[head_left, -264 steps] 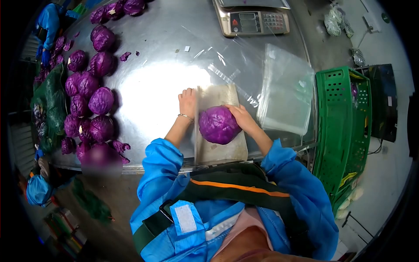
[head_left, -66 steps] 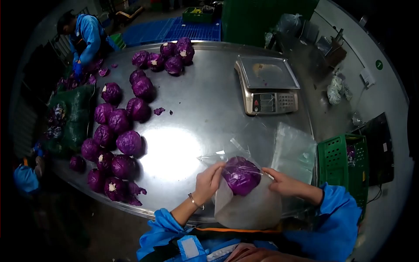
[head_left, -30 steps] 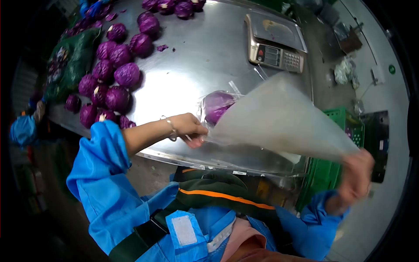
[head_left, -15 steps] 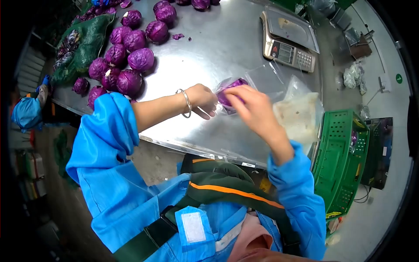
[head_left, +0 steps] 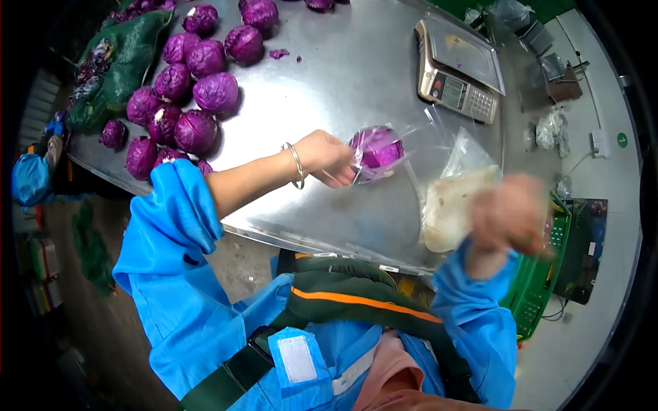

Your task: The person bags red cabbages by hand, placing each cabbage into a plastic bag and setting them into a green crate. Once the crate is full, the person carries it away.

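A purple cabbage (head_left: 381, 148) in a clear plastic bag lies on the metal table, right of the middle. My left hand (head_left: 329, 159), with a silver bangle at the wrist, has its fingers closed on the bag's left side. Over the table's right edge, beside the green crate, my right hand (head_left: 513, 214) is smeared by motion, so its fingers cannot be made out. Between my hands lies a stack of clear plastic bags (head_left: 449, 209) next to a whitish sheet.
Several loose purple cabbages (head_left: 195, 131) and a green mesh sack (head_left: 130, 68) are at the left of the table. A scale (head_left: 456, 92) stands at the back right. A green crate (head_left: 531, 301) is beside the right edge. Another person (head_left: 33, 179) is at the far left.
My right hand has left the bagged cabbage and moved right, towards the crate. My left hand stays at the bag, now closed on its side. The view has shifted slightly.
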The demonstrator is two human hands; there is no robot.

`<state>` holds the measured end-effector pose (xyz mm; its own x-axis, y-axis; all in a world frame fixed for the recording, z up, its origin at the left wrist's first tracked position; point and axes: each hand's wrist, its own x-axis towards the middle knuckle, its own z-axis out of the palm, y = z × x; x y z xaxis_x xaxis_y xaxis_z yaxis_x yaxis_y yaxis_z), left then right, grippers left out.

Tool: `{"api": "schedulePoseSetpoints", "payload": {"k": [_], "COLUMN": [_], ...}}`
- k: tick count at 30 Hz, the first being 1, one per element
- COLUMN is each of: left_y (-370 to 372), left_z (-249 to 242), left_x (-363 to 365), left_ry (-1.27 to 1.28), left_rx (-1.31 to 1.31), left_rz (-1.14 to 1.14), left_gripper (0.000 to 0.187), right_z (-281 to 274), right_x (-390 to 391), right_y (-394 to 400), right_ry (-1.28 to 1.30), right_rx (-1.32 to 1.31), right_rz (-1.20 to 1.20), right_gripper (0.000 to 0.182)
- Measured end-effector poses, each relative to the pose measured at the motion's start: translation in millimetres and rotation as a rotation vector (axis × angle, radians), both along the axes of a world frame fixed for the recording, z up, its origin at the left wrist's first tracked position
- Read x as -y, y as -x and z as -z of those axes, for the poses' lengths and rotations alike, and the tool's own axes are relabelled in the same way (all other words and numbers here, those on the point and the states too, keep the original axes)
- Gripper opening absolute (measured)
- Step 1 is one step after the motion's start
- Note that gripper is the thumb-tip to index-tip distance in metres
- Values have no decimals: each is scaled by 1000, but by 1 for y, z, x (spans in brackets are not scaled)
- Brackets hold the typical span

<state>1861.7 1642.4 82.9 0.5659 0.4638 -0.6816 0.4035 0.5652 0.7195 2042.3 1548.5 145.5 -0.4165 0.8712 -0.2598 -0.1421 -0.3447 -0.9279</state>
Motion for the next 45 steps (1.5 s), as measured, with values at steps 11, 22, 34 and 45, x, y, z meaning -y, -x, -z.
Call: {"api": "schedulePoseSetpoints", "payload": {"k": [11,22,34,45], "left_y": [-40,-50,-58,-39], "left_z": [-13,-31,-29,-23], "left_x": [-28,-27,-31,-30], "left_ry": [66,-47,-54,-28], "left_rx": [-98,-76,-5,107], "left_rz": [103,166,114,7], "left_gripper": [28,27,23,27], "right_z": [57,-1,14,-65], "right_x": [-11,-14,-3,22], "right_y": [7,-49,-43,-92], "right_ry": [-595,-297,-870,-609], "right_rx": [813,405,909,402], "right_rz": [278,58,320,467], "right_gripper": [14,18,17,13]}}
